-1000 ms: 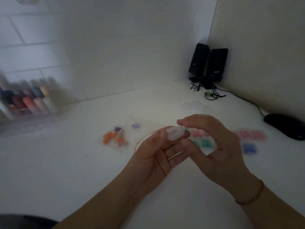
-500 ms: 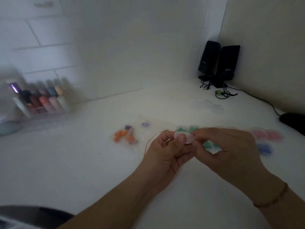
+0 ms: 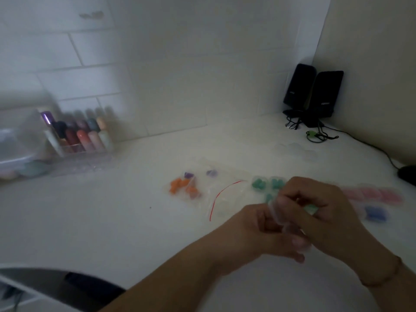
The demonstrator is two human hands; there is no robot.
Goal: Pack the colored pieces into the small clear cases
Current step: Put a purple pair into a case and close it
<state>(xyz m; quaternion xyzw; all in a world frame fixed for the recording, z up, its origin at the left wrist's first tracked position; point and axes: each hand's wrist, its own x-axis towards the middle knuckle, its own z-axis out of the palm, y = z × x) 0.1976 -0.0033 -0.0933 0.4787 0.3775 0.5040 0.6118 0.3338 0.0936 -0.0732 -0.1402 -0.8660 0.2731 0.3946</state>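
Both hands meet above the near right part of the white tabletop (image 3: 112, 221), fingers curled on 1 small clear case (image 3: 278, 216). Left hand (image 3: 258, 230) grips it from the left, right hand (image 3: 324, 212) pinches it from above and the right (motion blur; whether the case is open or closed cannot be told).

Just beyond the hands, toward the back edge: clear zip bag (image 3: 202, 188) with a red seal line, holding orange pieces (image 3: 179, 185) and purple pieces (image 3: 211, 172). To its right, cases with teal pieces (image 3: 258, 183), partly hidden by the right hand. Near the right edge, cases with pink pieces (image 3: 378, 194) and 1 with blue pieces (image 3: 374, 213).

Back right corner: 2 black speakers (image 3: 315, 95) with cables. Right edge: black mouse (image 3: 408, 174). Back left: clear organizer of colored bottles (image 3: 83, 136), blurred.
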